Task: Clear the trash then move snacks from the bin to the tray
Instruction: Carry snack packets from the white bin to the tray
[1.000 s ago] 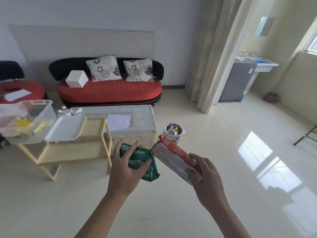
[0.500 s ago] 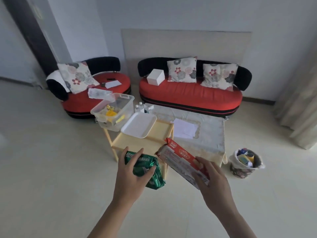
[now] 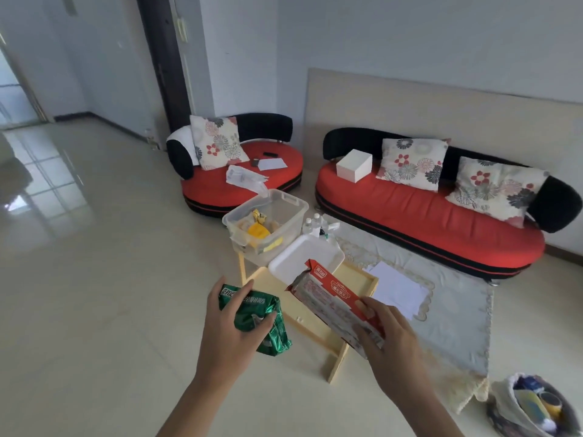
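One head cam, wide-angle, looks fwd and down over both hands; wooden worktop (image 3: 353,280) near, sofa (image 3: 426,212) farther back.

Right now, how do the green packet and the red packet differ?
Colour: the green packet is shiny green foil, the red packet is red and white. Shape: the green packet is short and crumpled, the red packet long and flat. Grip: the left hand wraps the green packet, the right hand holds the red packet by its near end. Both are held above the wooden table.
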`<state>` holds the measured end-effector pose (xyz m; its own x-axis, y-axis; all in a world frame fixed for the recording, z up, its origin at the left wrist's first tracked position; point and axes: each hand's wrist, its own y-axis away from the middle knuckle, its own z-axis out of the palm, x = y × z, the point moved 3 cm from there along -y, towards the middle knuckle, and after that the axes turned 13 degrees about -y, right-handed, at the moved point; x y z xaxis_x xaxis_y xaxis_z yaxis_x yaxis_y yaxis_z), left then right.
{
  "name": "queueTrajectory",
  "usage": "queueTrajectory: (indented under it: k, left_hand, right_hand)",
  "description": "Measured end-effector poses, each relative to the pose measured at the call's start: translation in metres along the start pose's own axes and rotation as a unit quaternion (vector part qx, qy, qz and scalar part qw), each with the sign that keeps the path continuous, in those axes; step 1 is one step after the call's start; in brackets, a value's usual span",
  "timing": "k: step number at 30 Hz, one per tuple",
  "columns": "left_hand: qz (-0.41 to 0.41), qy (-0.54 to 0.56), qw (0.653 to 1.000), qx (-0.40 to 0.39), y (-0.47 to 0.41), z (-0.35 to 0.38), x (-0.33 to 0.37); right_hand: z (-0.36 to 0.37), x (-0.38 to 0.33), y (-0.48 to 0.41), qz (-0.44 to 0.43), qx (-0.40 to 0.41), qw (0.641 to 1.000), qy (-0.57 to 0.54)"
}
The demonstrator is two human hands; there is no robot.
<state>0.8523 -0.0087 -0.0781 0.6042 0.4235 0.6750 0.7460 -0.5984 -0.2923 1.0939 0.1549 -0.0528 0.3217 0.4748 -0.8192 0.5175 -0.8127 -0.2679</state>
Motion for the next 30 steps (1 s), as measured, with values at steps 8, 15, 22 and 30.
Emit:
queueTrajectory:
  k: [8, 15, 22, 30]
  left_hand:
    - [0.003, 0.013, 1.000, 0.004, -0.106, 0.003, -0.080]
    - [0.060, 0.012, 0.998, -0.035, -0.221, -0.015, -0.130]
    - [0.110, 0.012, 0.992, -0.065, -0.310, -0.011, -0.154]
    - [0.112, 0.000, 0.989, -0.097, -0.396, 0.027, -0.175]
  right_hand:
    - [0.098, -0.006, -0.082, 0.015, 0.001, 0.999, 0.029]
    - [0.175, -0.038, -0.146, 0.052, 0.032, 0.997, 0.046]
    - [0.221, -0.051, -0.200, 0.082, 0.059, 0.993, 0.065]
    - [0.265, -0.036, -0.279, 0.101, 0.074, 0.990, 0.070]
